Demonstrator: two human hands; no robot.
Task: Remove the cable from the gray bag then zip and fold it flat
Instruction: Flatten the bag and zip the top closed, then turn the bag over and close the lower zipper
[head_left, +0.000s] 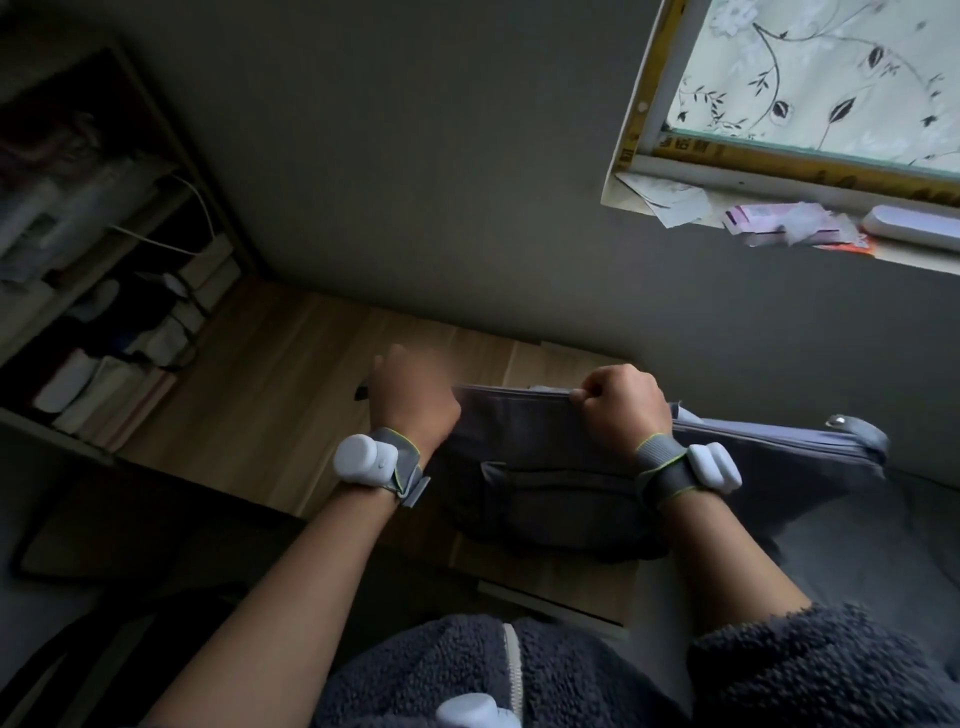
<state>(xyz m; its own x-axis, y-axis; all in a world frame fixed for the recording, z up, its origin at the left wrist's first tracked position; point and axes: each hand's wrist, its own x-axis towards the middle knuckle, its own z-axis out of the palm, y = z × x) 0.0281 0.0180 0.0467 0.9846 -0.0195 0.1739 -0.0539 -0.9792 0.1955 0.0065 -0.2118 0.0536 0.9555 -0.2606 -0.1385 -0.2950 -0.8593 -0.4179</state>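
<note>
The gray bag (571, 467) sits right of centre in the frame, standing on the wooden worktop (291, 395) with its top edge uppermost. Its long axis runs from centre out to the right, dipping slightly towards the right edge, where a metal snap shows at the far end. A front pocket and handle face the camera.

Right hand (621, 402), above centre-right, is curled into a fist and pinching the bag's top edge, knuckles up, forearm rising from the lower right. Left hand (410, 397) is at the bag's left end, back of the hand towards us, blurred; fingers are hidden behind it, so whether it grips anything I cannot tell. A small dark object lies just left of it.

Both wrists carry gray straps with white devices. Upper right, a windowsill (779, 213) holds papers; shelves (98, 270) fill the left.
</note>
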